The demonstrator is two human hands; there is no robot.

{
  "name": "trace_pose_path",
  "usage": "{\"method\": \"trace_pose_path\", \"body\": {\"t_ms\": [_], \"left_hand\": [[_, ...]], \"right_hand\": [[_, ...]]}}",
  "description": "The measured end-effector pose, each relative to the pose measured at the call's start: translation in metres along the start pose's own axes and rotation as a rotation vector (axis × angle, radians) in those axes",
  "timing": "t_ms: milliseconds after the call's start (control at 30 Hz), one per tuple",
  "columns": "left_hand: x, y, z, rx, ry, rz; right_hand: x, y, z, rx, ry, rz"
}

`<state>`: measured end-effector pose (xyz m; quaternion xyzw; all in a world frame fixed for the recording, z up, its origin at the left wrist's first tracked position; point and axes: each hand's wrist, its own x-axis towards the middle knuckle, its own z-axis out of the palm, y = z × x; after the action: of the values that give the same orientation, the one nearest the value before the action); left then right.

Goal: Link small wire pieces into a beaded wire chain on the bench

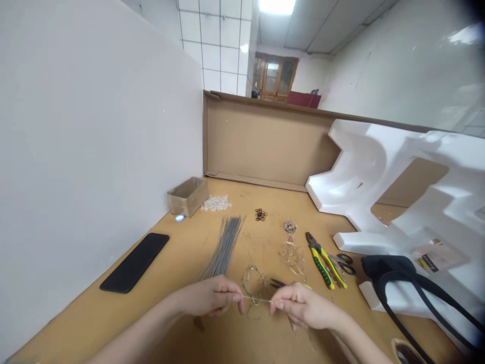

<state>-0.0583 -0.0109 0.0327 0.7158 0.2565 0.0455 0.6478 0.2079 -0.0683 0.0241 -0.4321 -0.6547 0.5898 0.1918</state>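
A short thin wire (258, 300) is stretched between my two hands above the table. My left hand (216, 297) pinches its left end between thumb and fingers. At the other end, my right hand (295, 304) pinches it the same way. Just behind the wire lies a loop of bent wire (253, 281) on the table. Dark plier tips (278, 283) poke out beside my right hand, which hides most of that tool. Beyond my left hand is a bundle of straight grey wires (226, 245).
Yellow-green pliers (322, 260) and black-handled scissors (344, 263) lie right. Farther back are black rings (260, 215), bent wire pieces (292, 253), clear beads (216, 203) and a small cardboard box (188, 196). A black phone-like slab (135, 263) lies left; white foam (364, 167) stands right.
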Motion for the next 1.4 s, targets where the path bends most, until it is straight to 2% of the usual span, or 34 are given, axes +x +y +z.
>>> {"method": "trace_pose_path", "body": {"t_ms": [267,467,633,767,900,1000,1133,1267,1400], "left_hand": [[0.003,-0.002,-0.010,0.037,0.014,0.082],[0.003,-0.004,-0.020,0.063,0.007,0.062],[0.001,-0.005,-0.023,0.085,-0.065,0.042],[0.004,-0.013,-0.024,0.063,-0.051,0.021],[0.006,-0.030,-0.028,-0.014,-0.014,-0.065],[0.004,-0.033,-0.034,0.025,0.030,-0.045],[0.004,-0.009,-0.039,0.252,0.177,0.055],[0.020,0.025,-0.029,0.202,0.293,0.131],[0.045,0.041,-0.014,0.153,0.210,0.118]], "right_hand": [[-0.008,-0.006,-0.017,-0.017,-0.026,0.040],[-0.012,-0.008,-0.029,-0.058,-0.008,0.058],[-0.012,-0.010,-0.036,-0.054,-0.062,0.106],[-0.008,-0.010,-0.043,-0.052,-0.105,0.114],[-0.005,-0.011,-0.051,-0.100,0.030,0.062],[-0.005,-0.020,-0.053,-0.131,0.074,0.020],[-0.003,-0.040,-0.051,-0.156,0.026,0.000],[0.005,-0.054,-0.048,-0.233,-0.013,-0.008],[0.018,-0.059,-0.043,-0.312,-0.080,0.002]]}}
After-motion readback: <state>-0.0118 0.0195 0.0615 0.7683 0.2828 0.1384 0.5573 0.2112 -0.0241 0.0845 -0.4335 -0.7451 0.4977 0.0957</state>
